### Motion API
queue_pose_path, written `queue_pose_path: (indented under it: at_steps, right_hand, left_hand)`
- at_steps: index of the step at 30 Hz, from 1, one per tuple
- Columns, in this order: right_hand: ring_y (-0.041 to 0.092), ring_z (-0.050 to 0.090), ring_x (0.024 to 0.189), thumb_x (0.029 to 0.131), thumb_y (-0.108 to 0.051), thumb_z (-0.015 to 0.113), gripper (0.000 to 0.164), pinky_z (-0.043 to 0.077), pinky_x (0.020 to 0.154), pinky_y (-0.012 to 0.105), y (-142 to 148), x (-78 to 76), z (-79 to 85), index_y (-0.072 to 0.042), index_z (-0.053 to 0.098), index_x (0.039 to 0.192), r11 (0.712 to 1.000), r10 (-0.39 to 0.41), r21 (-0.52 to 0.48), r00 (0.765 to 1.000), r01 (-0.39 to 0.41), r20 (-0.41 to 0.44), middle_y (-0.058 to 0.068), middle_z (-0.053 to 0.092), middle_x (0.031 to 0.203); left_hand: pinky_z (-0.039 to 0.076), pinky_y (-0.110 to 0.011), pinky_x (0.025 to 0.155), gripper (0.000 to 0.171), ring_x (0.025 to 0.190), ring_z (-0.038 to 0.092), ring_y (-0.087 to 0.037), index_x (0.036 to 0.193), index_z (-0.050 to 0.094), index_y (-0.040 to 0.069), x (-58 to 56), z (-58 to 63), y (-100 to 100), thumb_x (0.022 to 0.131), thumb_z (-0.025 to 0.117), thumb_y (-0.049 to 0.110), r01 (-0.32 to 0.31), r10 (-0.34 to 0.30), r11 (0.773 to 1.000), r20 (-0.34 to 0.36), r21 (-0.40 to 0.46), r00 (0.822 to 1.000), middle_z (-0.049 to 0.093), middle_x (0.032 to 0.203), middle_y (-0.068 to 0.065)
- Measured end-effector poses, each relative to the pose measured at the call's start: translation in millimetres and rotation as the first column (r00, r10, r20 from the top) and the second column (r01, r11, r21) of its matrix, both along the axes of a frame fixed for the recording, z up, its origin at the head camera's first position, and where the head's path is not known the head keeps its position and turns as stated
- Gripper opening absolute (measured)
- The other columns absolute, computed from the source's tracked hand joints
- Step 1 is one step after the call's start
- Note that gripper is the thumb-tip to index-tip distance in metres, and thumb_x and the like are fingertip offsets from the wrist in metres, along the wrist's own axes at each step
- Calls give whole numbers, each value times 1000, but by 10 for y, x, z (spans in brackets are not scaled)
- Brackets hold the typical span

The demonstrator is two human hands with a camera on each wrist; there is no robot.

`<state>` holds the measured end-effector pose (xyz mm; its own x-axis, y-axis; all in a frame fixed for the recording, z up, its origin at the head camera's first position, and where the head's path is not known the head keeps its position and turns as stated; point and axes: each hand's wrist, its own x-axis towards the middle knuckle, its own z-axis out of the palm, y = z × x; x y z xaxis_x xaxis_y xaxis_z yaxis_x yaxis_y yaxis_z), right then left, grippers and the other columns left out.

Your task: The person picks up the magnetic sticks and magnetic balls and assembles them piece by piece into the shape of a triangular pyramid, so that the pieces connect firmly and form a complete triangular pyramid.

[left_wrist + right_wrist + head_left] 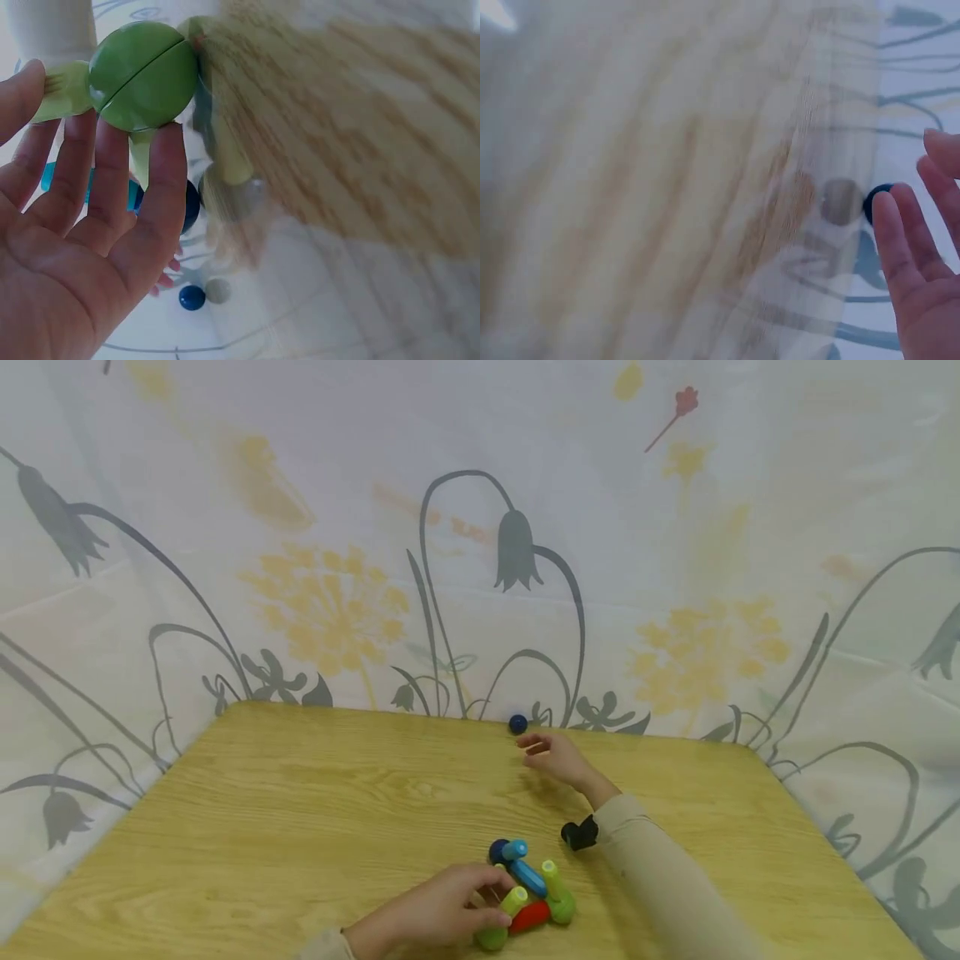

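My left hand [450, 906] pinches a yellow-green rod [513, 902] that stands on a green ball [491, 938], part of a toy construction of balls and rods. In the left wrist view, the thumb lies on the rod and the fingertips sit under the ball [142, 75]. A red rod [529, 917] links this ball to a second green ball [562, 908] with its own upright rod. A light blue rod [528, 878] reaches to a dark blue ball [498, 852]. My right hand [558, 758], fingers loosely bent and holding nothing, is just short of a loose blue ball [517, 724].
The wood-grain table [337, 802] ends at a pale flower-printed curtain [465, 635], and the loose ball sits right at that far edge. A small black object [579, 834] shows beside the right sleeve cuff. The tabletop is glossy and mirrors the ball.
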<state>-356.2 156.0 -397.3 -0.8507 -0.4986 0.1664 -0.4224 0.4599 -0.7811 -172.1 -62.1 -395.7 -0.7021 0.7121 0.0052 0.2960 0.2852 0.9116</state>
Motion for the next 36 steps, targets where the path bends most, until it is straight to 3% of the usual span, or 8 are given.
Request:
queue_pose_path:
  at_steps: [4,7,13,19,23,26,33,36]
  right_hand:
    - [40,47,115,87,4,59,39,44,88,46,-14,-140,-36,5,52,125,994,-98,49,995,98,-13,23,51,126]
    - [41,41,121,87,5,60,46,40,92,50,-10,-229,-56,2,48,131,989,-130,75,992,130,-4,24,44,133]
    - [46,34,123,85,5,62,55,36,95,53,-8,-332,-36,2,41,137,985,-120,123,993,120,-4,28,36,134]
    - [39,49,105,82,3,67,47,45,85,44,-9,-308,-24,3,53,126,986,-85,146,996,80,28,24,45,121]
    - [33,54,98,81,3,68,33,47,81,40,16,-187,-54,6,60,112,990,17,140,1000,-18,10,18,55,109]
    - [29,54,97,82,-1,69,30,48,81,39,64,-33,-61,5,60,110,993,58,106,998,-56,-18,14,57,104]
    - [26,62,88,86,-9,68,39,51,74,36,137,522,129,7,55,120,999,12,-35,997,-10,79,18,56,111]
    - [22,63,87,86,-15,69,42,52,73,36,178,710,160,5,56,120,995,32,-95,995,-23,93,16,58,112]
  left_hand:
    - [47,-21,74,14,88,54,-1,105,62,11,30,-4,45,91,61,12,-14,14,1000,16,1,1000,58,95,11]
    - [47,-21,73,12,86,53,-1,103,63,11,41,-10,73,91,61,12,-17,17,1000,23,8,1000,59,94,11]
    - [47,-21,72,14,84,53,0,103,62,10,36,-3,86,90,63,15,-33,33,999,25,-4,999,59,93,8]
    - [46,-21,72,15,84,54,-1,104,63,11,14,15,59,90,63,18,-47,48,999,43,-27,998,60,93,7]
    - [47,-21,73,16,85,54,-1,104,63,11,4,15,34,90,64,18,-55,57,998,47,-32,997,60,93,6]
    - [46,-22,73,15,85,54,-1,103,63,12,0,10,34,90,64,18,-60,61,998,28,-32,998,60,93,6]
    - [45,-23,74,13,84,53,-2,101,64,13,-15,3,60,89,64,20,-74,73,996,-8,-47,997,59,90,11]
    - [45,-23,74,13,84,53,-3,101,64,13,-1,2,57,89,64,19,-85,86,995,2,-54,996,58,89,13]
